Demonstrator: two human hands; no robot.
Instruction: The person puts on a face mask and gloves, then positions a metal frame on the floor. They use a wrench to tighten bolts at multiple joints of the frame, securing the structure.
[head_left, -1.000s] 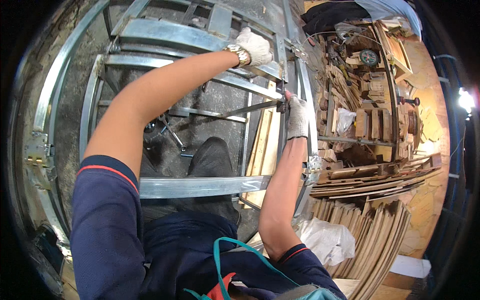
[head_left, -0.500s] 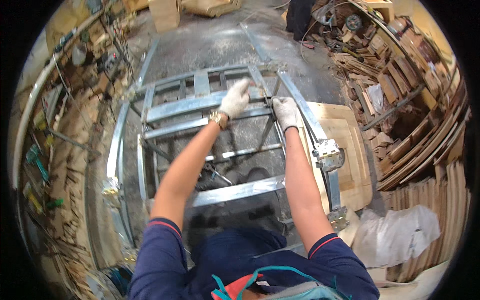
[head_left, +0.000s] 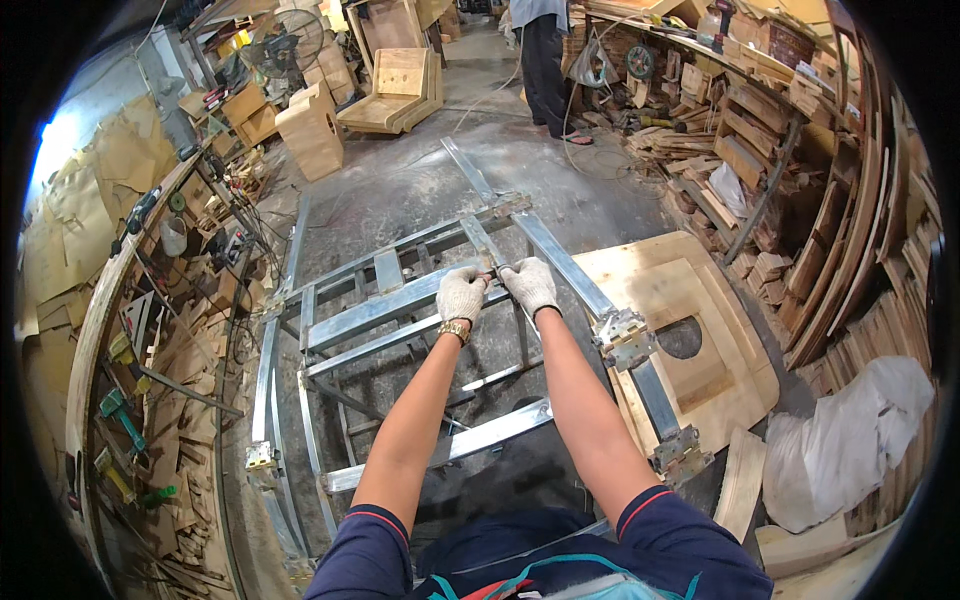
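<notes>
In a pale knit glove, my left hand [head_left: 463,295] is closed, with something small and dark at its fingertips. Beside it my right hand [head_left: 528,283], gloved too, has its fingers curled at the same spot. What exactly they grip is too small to make out. Both are over the far right part of a silver metal frame [head_left: 385,307], built of square tubes. Hinge-like metal brackets [head_left: 623,338] sit on the frame's right side, and another bracket [head_left: 262,456] on its left.
A wooden panel with a round hole [head_left: 745,350] lies under the frame's right side. Wood scraps [head_left: 195,400] pile up on the left, curved wooden strips [head_left: 835,250] on the right. White plastic sheeting [head_left: 850,440] lies near right. Far off stands a person [head_left: 545,70] by a wooden seat shell [head_left: 395,85].
My left hand has come in beside my right, and its fingers now meet the same spot. The view has tilted up, bringing more of the far floor and the person into sight.
</notes>
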